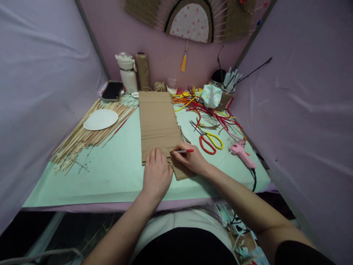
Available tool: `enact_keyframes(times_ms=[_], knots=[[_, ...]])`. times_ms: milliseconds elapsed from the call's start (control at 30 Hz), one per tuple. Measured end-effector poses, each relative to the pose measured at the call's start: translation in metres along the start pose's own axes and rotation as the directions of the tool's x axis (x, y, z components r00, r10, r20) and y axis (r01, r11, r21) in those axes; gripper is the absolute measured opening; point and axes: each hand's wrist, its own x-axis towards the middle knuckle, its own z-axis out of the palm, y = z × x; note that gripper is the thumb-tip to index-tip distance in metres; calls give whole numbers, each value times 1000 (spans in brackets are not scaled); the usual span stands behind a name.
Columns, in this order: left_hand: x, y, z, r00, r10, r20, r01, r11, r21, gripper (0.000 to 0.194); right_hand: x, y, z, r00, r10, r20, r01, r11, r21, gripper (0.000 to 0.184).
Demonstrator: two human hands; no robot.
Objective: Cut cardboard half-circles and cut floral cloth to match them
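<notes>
A long piece of brown cardboard point(158, 121) lies lengthwise on the table in front of me. My left hand point(157, 169) rests flat on its near end with the fingers stretched out. In my right hand point(190, 158) is a pen with a red end point(186, 151), its tip down on the cardboard near the right edge. Under and beside the right hand, another cardboard part point(180, 173) reaches toward the table's front edge; whether it is a separate piece I cannot tell. Scissors point(208, 138) with red and yellow handles lie to the right.
Thin wooden sticks point(74, 138) lie at left under a white paper plate point(100, 119). A pink glue gun point(242, 154) sits at right. Behind are coloured pipe cleaners point(190, 101), a cup of white sticks point(230, 86), a white bottle point(128, 75) and a phone point(112, 90).
</notes>
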Motion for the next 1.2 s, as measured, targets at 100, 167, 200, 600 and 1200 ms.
enact_keyframes(times_ms=[100,167,200,600,1200], knots=[[0,0,-1,1000,5,8,-5,1000,11,44,-7,-2,2,1000,-18,-21,17,1000,-23,8],[1,1,-2,1000,3,3,-3,1000,7,43,-12,-3,3,999,-19,-31,18,999,-27,9],[0,1,-2,1000,1,-2,-1,1000,8,43,-13,-4,3,999,-16,-37,15,1000,-25,8],[1,0,0,1000,15,0,-15,999,33,41,-26,-6,9,995,-3,-96,3,1000,5,9],[3,1,-2,1000,15,10,-16,999,39,41,-22,-11,13,986,-126,-107,114,987,-113,26]])
